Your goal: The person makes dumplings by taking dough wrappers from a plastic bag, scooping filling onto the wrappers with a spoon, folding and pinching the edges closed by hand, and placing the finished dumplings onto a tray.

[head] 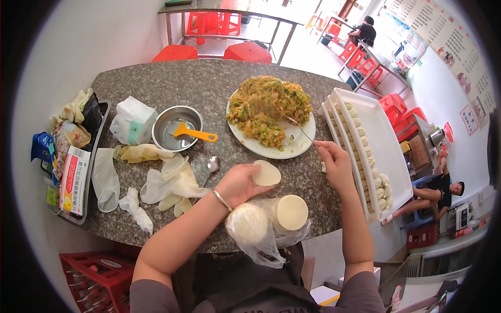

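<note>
My left hand [241, 184] holds a round dough wrapper [266, 173] on its fingers, above the front of the speckled stone table. My right hand [332, 160] grips the handle of a thin metal utensil [303, 131], whose far end reaches into a mound of chopped vegetable filling [266, 103]. The filling is heaped on a white plate [270, 150]. Near my left wrist stand two stacks of wrappers, one under clear plastic [247, 223] and one uncovered on top [292, 212]. Pleated dumplings [383, 191] lie in stacked white trays [395, 172] at the right.
A steel bowl [158, 137] with a yellow-handled brush [195, 134], a spoon [213, 164], a tissue pack [133, 121] and plastic gloves [172, 180] lie at the left. Beyond them is a loaded tray [88, 184]. Red stools [247, 52] stand behind the table. Two people sit farther off.
</note>
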Action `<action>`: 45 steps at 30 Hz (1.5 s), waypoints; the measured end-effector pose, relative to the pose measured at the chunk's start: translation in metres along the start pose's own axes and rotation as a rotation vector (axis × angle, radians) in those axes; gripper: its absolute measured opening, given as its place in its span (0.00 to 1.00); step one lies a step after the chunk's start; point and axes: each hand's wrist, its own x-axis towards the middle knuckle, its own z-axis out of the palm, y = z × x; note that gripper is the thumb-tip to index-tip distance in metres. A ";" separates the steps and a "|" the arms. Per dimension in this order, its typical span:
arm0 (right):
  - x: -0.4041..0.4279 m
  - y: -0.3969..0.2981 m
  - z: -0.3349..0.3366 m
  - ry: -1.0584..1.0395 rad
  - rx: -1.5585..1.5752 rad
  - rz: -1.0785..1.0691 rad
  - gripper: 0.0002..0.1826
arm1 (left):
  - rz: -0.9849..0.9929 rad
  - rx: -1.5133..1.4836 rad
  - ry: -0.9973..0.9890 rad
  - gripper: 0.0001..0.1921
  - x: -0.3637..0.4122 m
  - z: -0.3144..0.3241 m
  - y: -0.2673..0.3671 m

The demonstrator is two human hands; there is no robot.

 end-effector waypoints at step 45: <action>-0.022 -0.007 0.043 -0.195 0.048 -0.051 0.11 | 0.318 -0.136 0.208 0.21 -0.011 0.012 0.017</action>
